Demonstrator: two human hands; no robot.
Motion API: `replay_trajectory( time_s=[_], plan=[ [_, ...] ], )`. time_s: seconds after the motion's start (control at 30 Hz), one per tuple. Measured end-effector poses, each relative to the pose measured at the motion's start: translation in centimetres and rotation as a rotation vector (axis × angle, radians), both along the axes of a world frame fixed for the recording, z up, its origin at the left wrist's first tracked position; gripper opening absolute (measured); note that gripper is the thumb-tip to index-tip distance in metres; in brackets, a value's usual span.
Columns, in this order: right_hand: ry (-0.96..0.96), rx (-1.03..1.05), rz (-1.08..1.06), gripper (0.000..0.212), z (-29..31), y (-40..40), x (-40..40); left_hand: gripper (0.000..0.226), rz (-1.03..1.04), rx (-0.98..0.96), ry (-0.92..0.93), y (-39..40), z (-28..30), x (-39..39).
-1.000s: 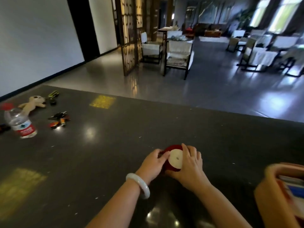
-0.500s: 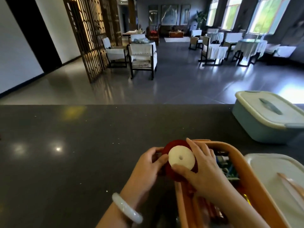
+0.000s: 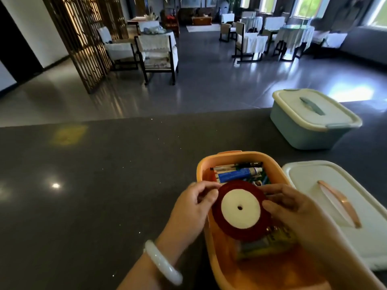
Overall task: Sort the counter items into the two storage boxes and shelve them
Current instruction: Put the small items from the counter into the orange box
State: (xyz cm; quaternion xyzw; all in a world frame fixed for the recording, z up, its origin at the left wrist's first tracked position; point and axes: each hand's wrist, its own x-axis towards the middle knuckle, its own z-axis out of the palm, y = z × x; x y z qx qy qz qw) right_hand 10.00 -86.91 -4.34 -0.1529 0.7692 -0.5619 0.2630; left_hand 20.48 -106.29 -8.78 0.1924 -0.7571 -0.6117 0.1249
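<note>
Hands (image 3: 240,208) hold ribbon spool (image 3: 240,211)

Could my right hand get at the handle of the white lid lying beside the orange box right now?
Probably not at once: the right hand is holding the dark red ribbon spool over the open orange plastic box. Otherwise nothing blocks the peach handle of the flat white lid.
</note>
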Motion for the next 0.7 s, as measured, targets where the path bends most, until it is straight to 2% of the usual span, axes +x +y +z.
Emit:
replay_trajectory(
  time_s=[0.07,0.1,0.27,0.37,0.47,0.57,0.6,0.7],
  plan=[
    [0.036,-0.012,-0.094,0.024,-0.4,0.3,1.2,0.018,0.128,-0.203,-0.045,-0.1,-0.5,0.2],
    [0.066,0.013,-0.124,0.024,-0.5,0.3,1.8,0.023,0.163,-0.225,-0.073,-0.1,-0.9,0.1],
    [0.296,0.144,-0.151,0.027,-0.9,-0.7,4.2,0.051,0.208,0.057,-0.247,0.5,-3.4,-0.9],
    [0.452,0.288,-0.116,0.037,-1.7,-1.8,5.5,0.063,0.230,0.066,-0.298,1.3,-4.4,-1.1],
    [0.454,0.365,-0.084,0.047,-2.8,-3.0,6.3,0.051,0.228,0.062,-0.228,1.3,-4.5,-0.8],
    [0.392,0.438,-0.060,0.058,-3.5,-4.4,6.4,0.019,0.208,0.076,-0.181,1.0,-5.1,-0.7],
    [0.383,0.458,-0.059,0.058,-3.7,-4.8,6.4,0.016,0.202,0.063,-0.161,0.9,-5.3,-0.7],
    [0.408,0.510,-0.015,0.052,-4.3,-6.0,6.5,0.030,0.180,0.042,-0.121,0.8,-5.6,-0.7]
  ],
)
